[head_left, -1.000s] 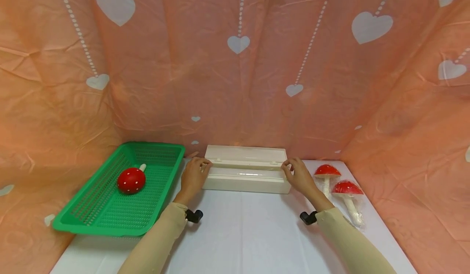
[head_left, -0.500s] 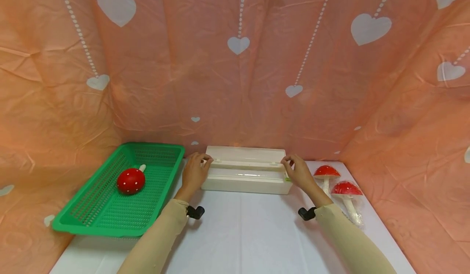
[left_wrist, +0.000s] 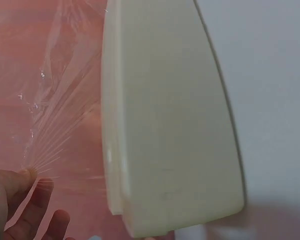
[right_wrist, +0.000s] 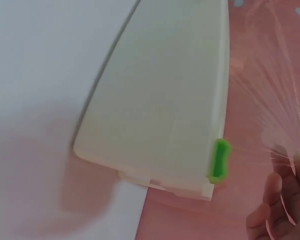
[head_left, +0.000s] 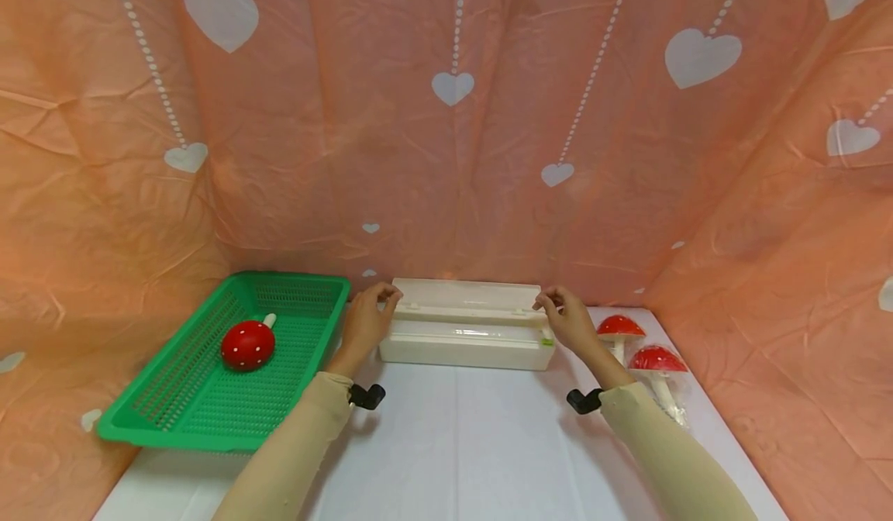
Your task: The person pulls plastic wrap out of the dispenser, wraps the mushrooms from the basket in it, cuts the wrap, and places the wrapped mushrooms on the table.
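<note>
A cream cling film dispenser (head_left: 467, 356) stands at the back middle of the table in the head view, its lid (head_left: 467, 293) raised. Clear cling film (left_wrist: 65, 110) stretches up from it, creased toward the fingers. My left hand (head_left: 366, 319) pinches one corner of the film between thumb and finger, just off the dispenser's left end. At the right end, my right hand (head_left: 568, 323) pinches the other corner, where gathered folds show in the right wrist view. A green slider cutter (right_wrist: 220, 161) sits on the dispenser's edge near the right end.
On the left is a green basket (head_left: 167, 439) with a red spotted toy mushroom (head_left: 247, 345) inside. Two red-capped mushrooms stand or lie at the right: a rear mushroom (head_left: 619, 327) and a film-wrapped front mushroom (head_left: 658, 360). An orange curtain (head_left: 446, 195) encloses the table.
Both hands have risen slightly from the dispenser, drawing the film up between them. The green slider, hidden at first by the right hand, now shows.
</note>
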Demonstrator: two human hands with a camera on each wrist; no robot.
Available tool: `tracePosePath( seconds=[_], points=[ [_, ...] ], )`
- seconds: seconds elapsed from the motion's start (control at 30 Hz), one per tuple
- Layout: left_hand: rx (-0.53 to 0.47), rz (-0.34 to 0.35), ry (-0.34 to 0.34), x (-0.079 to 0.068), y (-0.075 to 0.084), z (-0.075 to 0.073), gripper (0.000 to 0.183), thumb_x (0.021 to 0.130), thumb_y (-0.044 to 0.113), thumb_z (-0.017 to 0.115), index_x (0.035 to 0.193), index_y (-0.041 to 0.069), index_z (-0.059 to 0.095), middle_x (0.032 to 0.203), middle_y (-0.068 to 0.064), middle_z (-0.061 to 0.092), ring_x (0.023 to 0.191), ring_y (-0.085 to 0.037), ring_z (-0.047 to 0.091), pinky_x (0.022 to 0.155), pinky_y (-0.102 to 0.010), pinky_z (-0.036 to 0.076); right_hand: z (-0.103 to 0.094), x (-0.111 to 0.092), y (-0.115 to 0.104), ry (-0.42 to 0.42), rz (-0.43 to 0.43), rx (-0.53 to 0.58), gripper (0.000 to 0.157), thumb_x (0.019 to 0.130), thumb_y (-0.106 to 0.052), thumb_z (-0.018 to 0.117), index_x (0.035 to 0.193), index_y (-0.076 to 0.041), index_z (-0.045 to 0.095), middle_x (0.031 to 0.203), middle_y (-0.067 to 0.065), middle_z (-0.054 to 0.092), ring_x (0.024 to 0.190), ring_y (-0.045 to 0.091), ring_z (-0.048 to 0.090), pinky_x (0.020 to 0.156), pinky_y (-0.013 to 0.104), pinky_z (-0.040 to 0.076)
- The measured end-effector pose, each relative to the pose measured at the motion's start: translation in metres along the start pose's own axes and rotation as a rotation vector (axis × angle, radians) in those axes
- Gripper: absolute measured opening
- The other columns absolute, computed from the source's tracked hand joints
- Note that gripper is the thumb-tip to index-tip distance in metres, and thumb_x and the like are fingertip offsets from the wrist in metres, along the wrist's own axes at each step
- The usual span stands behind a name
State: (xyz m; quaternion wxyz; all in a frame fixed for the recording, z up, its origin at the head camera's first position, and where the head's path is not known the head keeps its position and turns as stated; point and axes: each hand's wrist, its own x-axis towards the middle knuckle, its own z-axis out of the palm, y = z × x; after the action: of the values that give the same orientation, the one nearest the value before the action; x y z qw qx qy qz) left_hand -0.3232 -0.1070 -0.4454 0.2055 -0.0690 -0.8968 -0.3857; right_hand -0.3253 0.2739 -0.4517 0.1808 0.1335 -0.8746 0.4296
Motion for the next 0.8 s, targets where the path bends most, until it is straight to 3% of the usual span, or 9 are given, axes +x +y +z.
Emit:
tracePosePath(
  seconds=[0.27, 0.5, 0.57, 0.67, 0.8],
  points=[
    [-0.034, -0.008, -0.002, 0.009, 0.006, -0.008, 0.02, 0.107, 0.026, 0.068, 0.115, 0.009, 0.075, 0.109, -0.013, 0.079, 0.106, -0.034, 0.072, 0.092, -0.055, 0.053, -0.008, 0.007, -0.008, 0.022, -0.014, 0.054, 0.01, 0.108, -0.004, 0.063, 0.108, 0.005, 0.067, 0.096, 0.02, 0.077, 0.09, 0.039, 0.069, 0.08, 0.025, 0.052],
    [-0.079, 0.033, 0.011, 0.016, 0.01, -0.014, 0.018, 0.107, 0.022, 0.069, 0.113, 0.006, 0.074, 0.106, -0.017, 0.076, 0.101, -0.036, 0.069, 0.089, -0.054, 0.053, -0.013, 0.013, -0.012, 0.045, -0.034, 0.132, 0.013, 0.108, -0.002, 0.062, 0.108, 0.01, 0.066, 0.095, 0.025, 0.074, 0.077, 0.008, 0.065, 0.074, 0.015, 0.053],
    [-0.089, 0.044, 0.014, 0.018, 0.012, -0.016, 0.018, 0.107, 0.021, 0.069, 0.113, 0.005, 0.074, 0.105, -0.017, 0.076, 0.101, -0.036, 0.069, 0.089, -0.054, 0.053, -0.016, 0.014, -0.016, 0.036, -0.029, 0.151, 0.014, 0.108, -0.002, 0.061, 0.109, 0.012, 0.065, 0.097, 0.027, 0.072, 0.079, 0.006, 0.064, 0.075, 0.015, 0.054],
    [-0.099, 0.046, 0.01, 0.02, 0.015, -0.02, 0.018, 0.108, 0.023, 0.068, 0.114, 0.006, 0.074, 0.105, -0.016, 0.076, 0.1, -0.035, 0.07, 0.087, -0.054, 0.054, -0.018, 0.016, -0.021, 0.031, -0.018, 0.152, 0.015, 0.109, -0.003, 0.061, 0.11, 0.011, 0.065, 0.099, 0.028, 0.071, 0.084, 0.015, 0.066, 0.076, 0.014, 0.054],
    [-0.113, 0.033, -0.009, 0.023, 0.02, -0.026, 0.021, 0.109, 0.025, 0.066, 0.119, 0.008, 0.073, 0.109, -0.015, 0.077, 0.103, -0.035, 0.069, 0.088, -0.054, 0.054, -0.024, 0.017, -0.033, 0.032, -0.01, 0.157, 0.015, 0.109, -0.003, 0.059, 0.111, 0.012, 0.064, 0.102, 0.029, 0.07, 0.092, 0.038, 0.066, 0.077, 0.011, 0.051]
  ],
)
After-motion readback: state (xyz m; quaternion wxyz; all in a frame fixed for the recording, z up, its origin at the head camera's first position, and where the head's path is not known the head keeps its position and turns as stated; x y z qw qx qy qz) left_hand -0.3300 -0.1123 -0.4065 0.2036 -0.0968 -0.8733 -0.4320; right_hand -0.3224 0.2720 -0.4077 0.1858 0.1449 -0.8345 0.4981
